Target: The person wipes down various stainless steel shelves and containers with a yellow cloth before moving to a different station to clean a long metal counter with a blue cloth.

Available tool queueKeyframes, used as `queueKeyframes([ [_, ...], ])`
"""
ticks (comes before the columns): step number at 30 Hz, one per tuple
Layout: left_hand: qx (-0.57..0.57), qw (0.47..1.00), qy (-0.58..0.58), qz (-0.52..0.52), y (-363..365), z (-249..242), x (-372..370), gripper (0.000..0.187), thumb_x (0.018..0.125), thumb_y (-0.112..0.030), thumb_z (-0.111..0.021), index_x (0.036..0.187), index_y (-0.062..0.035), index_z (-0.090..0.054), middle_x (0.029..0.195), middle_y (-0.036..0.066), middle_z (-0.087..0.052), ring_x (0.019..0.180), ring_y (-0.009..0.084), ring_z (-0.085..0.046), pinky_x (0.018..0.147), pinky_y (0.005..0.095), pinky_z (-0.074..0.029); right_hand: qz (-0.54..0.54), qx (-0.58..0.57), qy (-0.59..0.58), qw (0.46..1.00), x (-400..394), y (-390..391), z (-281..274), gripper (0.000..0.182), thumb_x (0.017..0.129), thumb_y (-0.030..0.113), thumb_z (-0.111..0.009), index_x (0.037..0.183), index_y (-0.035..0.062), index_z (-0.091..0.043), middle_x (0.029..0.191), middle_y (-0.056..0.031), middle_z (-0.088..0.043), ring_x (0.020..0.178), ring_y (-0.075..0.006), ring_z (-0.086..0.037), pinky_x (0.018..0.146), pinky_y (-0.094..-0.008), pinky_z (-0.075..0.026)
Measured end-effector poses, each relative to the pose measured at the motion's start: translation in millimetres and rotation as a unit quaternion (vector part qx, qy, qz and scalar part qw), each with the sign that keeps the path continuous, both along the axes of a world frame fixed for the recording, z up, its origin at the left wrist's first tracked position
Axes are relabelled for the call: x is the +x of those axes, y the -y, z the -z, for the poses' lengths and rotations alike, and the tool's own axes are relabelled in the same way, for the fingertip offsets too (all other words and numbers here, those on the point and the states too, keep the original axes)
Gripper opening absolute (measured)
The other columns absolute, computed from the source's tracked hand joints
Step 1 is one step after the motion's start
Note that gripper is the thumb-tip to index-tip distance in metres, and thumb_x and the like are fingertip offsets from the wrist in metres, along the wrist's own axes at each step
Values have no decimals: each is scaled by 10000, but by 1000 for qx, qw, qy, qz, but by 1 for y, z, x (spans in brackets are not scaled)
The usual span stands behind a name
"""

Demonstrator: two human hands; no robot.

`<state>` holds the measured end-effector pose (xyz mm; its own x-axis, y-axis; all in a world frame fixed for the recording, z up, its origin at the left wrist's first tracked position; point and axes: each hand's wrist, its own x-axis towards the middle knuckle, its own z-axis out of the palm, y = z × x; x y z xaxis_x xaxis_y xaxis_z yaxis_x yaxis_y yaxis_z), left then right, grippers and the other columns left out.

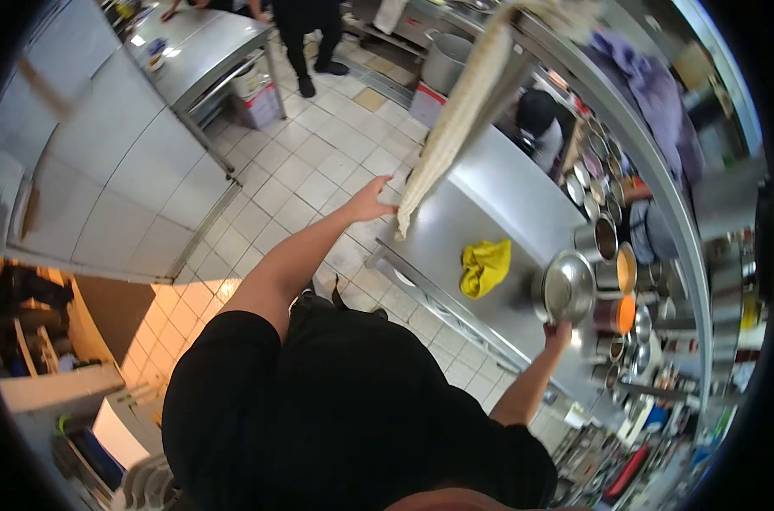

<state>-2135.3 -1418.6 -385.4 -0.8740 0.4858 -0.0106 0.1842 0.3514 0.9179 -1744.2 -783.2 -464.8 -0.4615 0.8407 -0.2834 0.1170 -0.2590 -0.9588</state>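
My left hand [372,200] reaches forward with thumb and fingers apart, close to the lower end of a long cream-coloured cloth [455,119] hanging from the upper shelf. I see nothing held in it. On the right, my right hand [559,332] grips the near edge of a round metal bowl [567,285] at the counter's right side. Its fingers are partly hidden by the bowl. A crumpled yellow cloth [487,266] lies on the steel counter [430,243] between the two hands.
Containers of sauce, one of them orange [614,314], stand beyond the bowl. A steel shelf frame [668,170] crosses above, with a purple cloth [638,77] on it. Co-workers stand across the counter and at the far end. A large pot [447,61] stands at the back.
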Motion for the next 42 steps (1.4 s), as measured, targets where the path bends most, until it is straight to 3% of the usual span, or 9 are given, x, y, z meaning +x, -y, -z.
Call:
queueKeyframes([
  [3,-143,986,34,-84,113,97,17,839,800,-505,-751,1426,-20,-472,1476,201,-465,1256,317,-551,1042,409,-457,32,16,22,999,19,102,-105,480,900,316,-687,1253,5,-595,1167,-155,-629,1022,-384,-602,700,-563,-586],
  [6,-385,902,160,-114,255,177,78,661,856,-529,-656,1267,-13,-620,1304,248,-607,1225,390,-572,1005,455,-472,32,90,159,983,11,177,-170,348,903,244,-650,1088,-50,-676,882,-130,-675,694,-229,-624,547,-381,-506],
  [7,-419,893,134,-100,325,304,99,623,866,-543,-619,1218,-32,-661,1264,221,-641,1208,366,-593,1014,440,-469,-19,90,203,975,2,199,-187,318,902,234,-642,1049,-44,-687,845,-111,-660,653,-201,-583,524,-360,-468],
  [10,-500,803,321,47,418,271,168,552,900,-498,-597,1186,-37,-699,1253,202,-659,1082,368,-668,947,458,-515,-119,58,194,972,-32,242,-173,301,918,244,-619,1004,-30,-708,758,-61,-615,553,-135,-471,486,-313,-385],
  [15,-353,821,399,-207,465,198,205,495,870,-422,-677,973,59,-729,904,244,-717,826,351,-716,651,438,-576,-310,51,233,920,-154,385,-156,286,911,220,-614,1031,-18,-720,781,-37,-637,574,-107,-474,538,-268,-389],
  [18,-327,811,454,-172,490,192,172,557,875,-476,-641,1117,22,-706,1072,241,-708,916,338,-711,833,434,-549,-341,19,192,920,-245,499,-159,256,864,163,-654,1002,-44,-715,756,-31,-611,643,-119,-504,619,-274,-406],
  [35,-187,916,179,-306,638,255,233,385,913,-428,-607,892,-65,-733,805,118,-719,693,218,-669,658,396,-538,-424,-121,107,891,-576,829,-74,196,857,137,-659,958,-30,-638,829,-116,-622,662,-191,-563,560,-335,-485],
  [36,-173,807,424,-373,631,225,238,425,941,-472,-581,839,-79,-708,710,93,-687,578,212,-629,572,392,-523,-429,-119,104,889,-602,847,-65,184,855,126,-656,952,-29,-638,831,-114,-623,660,-190,-561,551,-335,-483],
  [42,-97,588,592,-543,615,140,236,339,942,-389,-635,959,-54,-688,879,54,-702,679,214,-657,557,370,-493,-459,-104,90,878,-740,968,-87,410,829,92,-628,1157,-136,-532,984,-175,-624,712,-226,-596,549,-357,-508],
])
